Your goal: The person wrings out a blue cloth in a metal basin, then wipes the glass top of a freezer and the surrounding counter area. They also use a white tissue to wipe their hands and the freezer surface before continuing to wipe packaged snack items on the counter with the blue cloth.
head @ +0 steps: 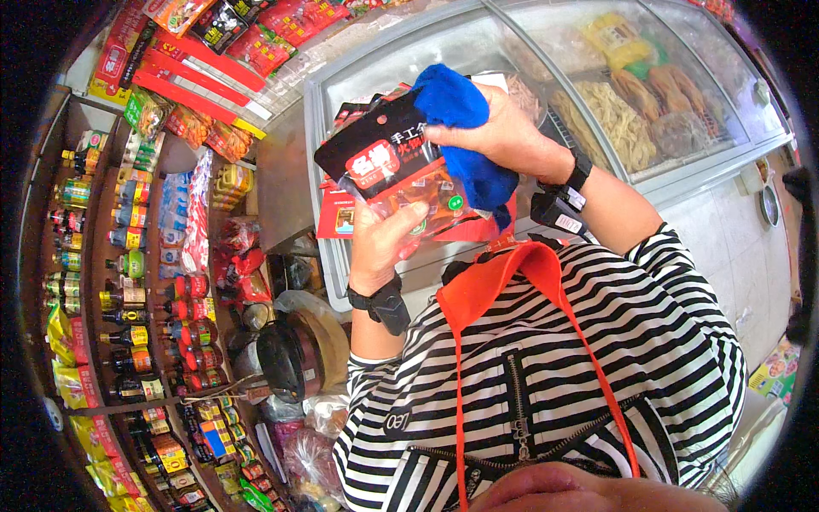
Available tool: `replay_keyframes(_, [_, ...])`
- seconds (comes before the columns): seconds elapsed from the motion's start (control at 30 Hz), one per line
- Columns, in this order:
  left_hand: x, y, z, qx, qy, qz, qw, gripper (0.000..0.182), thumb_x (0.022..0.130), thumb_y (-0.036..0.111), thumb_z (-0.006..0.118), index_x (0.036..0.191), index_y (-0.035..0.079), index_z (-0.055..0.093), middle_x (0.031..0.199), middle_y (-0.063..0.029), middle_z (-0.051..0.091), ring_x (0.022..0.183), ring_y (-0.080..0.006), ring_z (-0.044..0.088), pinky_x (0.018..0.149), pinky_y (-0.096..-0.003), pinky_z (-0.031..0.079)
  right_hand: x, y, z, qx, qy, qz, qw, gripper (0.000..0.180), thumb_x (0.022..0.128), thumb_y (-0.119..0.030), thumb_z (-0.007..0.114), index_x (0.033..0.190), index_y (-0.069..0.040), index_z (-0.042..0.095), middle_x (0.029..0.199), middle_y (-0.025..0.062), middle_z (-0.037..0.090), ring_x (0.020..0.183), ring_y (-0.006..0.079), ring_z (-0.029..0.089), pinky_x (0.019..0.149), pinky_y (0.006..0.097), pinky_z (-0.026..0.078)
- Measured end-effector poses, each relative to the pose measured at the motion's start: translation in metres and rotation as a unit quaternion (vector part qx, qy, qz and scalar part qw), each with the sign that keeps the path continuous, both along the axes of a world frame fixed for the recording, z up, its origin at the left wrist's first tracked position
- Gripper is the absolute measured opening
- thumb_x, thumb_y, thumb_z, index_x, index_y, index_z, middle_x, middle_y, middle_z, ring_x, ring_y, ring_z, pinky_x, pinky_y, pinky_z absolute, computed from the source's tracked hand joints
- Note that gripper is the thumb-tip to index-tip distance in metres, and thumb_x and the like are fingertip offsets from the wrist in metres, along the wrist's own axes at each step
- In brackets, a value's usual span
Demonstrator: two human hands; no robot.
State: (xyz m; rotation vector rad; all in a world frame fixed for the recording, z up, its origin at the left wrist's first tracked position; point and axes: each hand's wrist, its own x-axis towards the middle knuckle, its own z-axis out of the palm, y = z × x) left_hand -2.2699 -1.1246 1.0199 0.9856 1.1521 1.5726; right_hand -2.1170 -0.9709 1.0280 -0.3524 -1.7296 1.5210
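Note:
Between both hands is a black and red plastic food packet (422,182) with a clear window, tilted over the near left part of a glass-topped display freezer. My left hand (387,240) grips its lower edge, the thumb lying on the front. A blue cloth (470,141) is bunched in my right hand (505,131), pressed against the packet's upper right side. More black and red packets (352,115) lie behind and beneath the held one, on the freezer. Parts of them are hidden by the held packet and the hands.
Bagged frozen food (614,121) shows through the freezer's sliding glass. Shelves of bottled sauces (131,294) run down the left. Red packets (262,48) lie on a surface at the upper left. A dark round pot-like appliance (291,358) stands below the freezer's left corner.

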Motion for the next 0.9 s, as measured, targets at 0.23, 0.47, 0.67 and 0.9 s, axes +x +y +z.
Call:
replay_keyframes(0.23, [0.004, 0.020, -0.001, 0.057, -0.026, -0.024, 0.998, 0.060, 0.077, 0.000, 0.065, 0.134, -0.003, 0.046, 0.121, -0.0182, 0.063, 0.107, -0.0281, 0.065, 0.093, -0.0411, 0.054, -0.008, 0.007, -0.001, -0.004, 0.033, -0.127, 0.991, 0.030, 0.087, -0.034, 0.073, 0.091, -0.005, 0.068, 0.073, -0.0008, 0.064, 0.066, 0.0066, 0.059, 0.059, 0.0254, 0.050])
replay_keyframes(0.47, [-0.007, 0.021, -0.007, 0.063, -0.056, 0.016, 0.996, 0.062, 0.081, -0.010, 0.060, 0.138, 0.005, 0.040, 0.122, -0.0148, 0.062, 0.108, -0.0257, 0.064, 0.093, -0.0403, 0.053, 0.010, 0.044, 0.018, -0.199, 0.142, -0.165, 0.955, 0.040, 0.094, -0.037, 0.063, 0.113, -0.002, 0.058, 0.098, 0.0100, 0.065, 0.086, 0.0181, 0.064, 0.075, 0.0321, 0.053])
replay_keyframes(0.67, [-0.011, 0.036, -0.022, 0.079, -0.044, 0.037, 0.995, 0.055, 0.080, -0.004, 0.063, 0.132, 0.004, 0.046, 0.120, -0.0123, 0.062, 0.103, -0.0224, 0.064, 0.089, -0.0381, 0.054, 0.019, 0.019, 0.017, 0.034, 0.083, -0.095, 0.991, 0.051, 0.090, -0.038, 0.068, 0.127, -0.005, 0.056, 0.109, 0.0084, 0.068, 0.093, 0.0161, 0.065, 0.080, 0.0319, 0.053])
replay_keyframes(0.9, [-0.013, 0.042, -0.049, 0.123, 0.046, -0.001, 0.991, 0.065, 0.089, 0.019, 0.070, 0.144, 0.009, 0.036, 0.140, -0.0103, 0.047, 0.126, -0.0233, 0.050, 0.103, -0.0384, 0.046, -0.024, -0.016, 0.002, 0.588, -0.119, -0.068, 0.797, 0.070, 0.067, -0.038, 0.080, 0.133, -0.028, 0.055, 0.136, 0.0051, 0.052, 0.124, 0.0280, 0.048, 0.096, 0.0489, 0.039])
